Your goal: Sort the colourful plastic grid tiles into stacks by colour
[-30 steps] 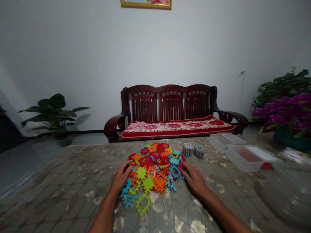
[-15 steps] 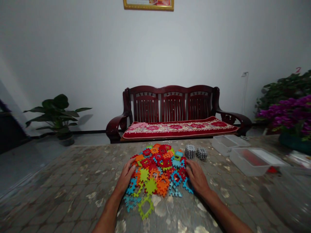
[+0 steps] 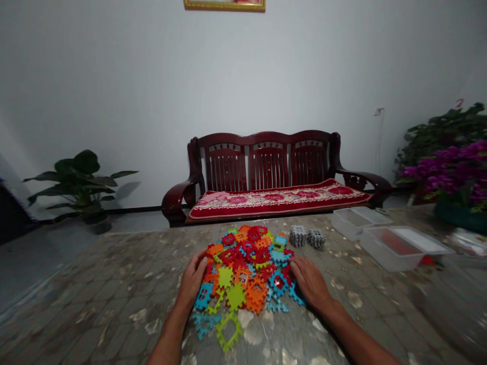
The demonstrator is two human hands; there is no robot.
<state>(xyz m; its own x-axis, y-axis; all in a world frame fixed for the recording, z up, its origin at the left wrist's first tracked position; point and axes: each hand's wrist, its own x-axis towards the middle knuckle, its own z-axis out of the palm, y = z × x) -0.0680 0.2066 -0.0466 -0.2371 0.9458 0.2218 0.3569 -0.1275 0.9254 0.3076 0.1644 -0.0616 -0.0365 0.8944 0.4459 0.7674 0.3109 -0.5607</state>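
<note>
A heap of flat plastic building pieces in red, orange, blue and lime green lies on the table, notched along the edges and partly overlapping. My left hand rests against the heap's left side, fingers stretched out and thumb toward the pieces. On the opposite side, my right hand lies with its fingers extended along the heap's right edge. Neither hand lifts a piece. A lime green frame piece and a light blue piece sit at the near edge. Two grey stacks of notched pieces stand behind my right hand.
Clear plastic boxes stand on the table's right, near purple flowers and a blurred transparent container. The patterned table cover spreads left. Beyond are a wooden bench and a potted plant.
The view has shifted and tilted slightly. Both hands stay beside the heap, and the pieces lie nearly as before.
</note>
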